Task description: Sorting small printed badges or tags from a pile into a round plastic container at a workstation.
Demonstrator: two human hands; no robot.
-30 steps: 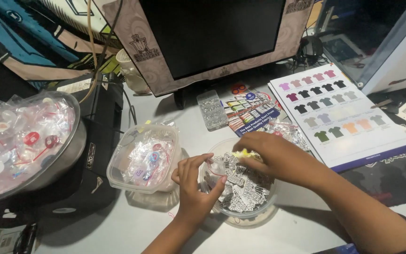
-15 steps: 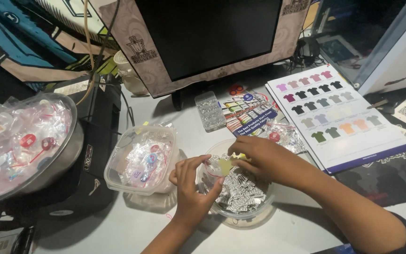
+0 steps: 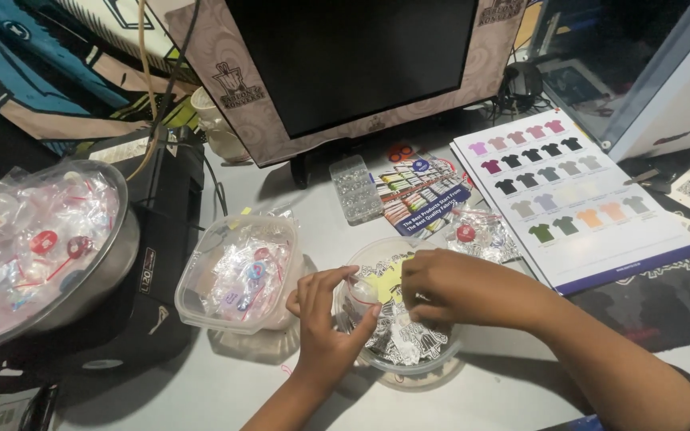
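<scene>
From the head camera, much is hard to read. The left hand and right hand meet over a round clear container near the front of the desk, and they cover most of what lies inside it; only black-and-white printed pieces show below the knuckles. The left fingers pinch a small clear plastic bag. The right fingers are curled narrow at a yellowish piece, though whether they truly grip it cannot be told, since the fingertips are hidden behind the hand. Both forearms are cut off by the lower edge.

Just left of the container sits a square clear tub full of small bagged round items. Farther left, a metal bowl heaped with more such bags rests on a black device, partly cut by the edge. Behind the hands stand a dark monitor in a patterned frame, a small clear compartment box, a colourful leaflet, and a few loose bagged pieces. To the right lies a white chart of coloured shirt shapes.

The desk is pale grey, dark at its right side, and crowded; cables trail behind the monitor.
</scene>
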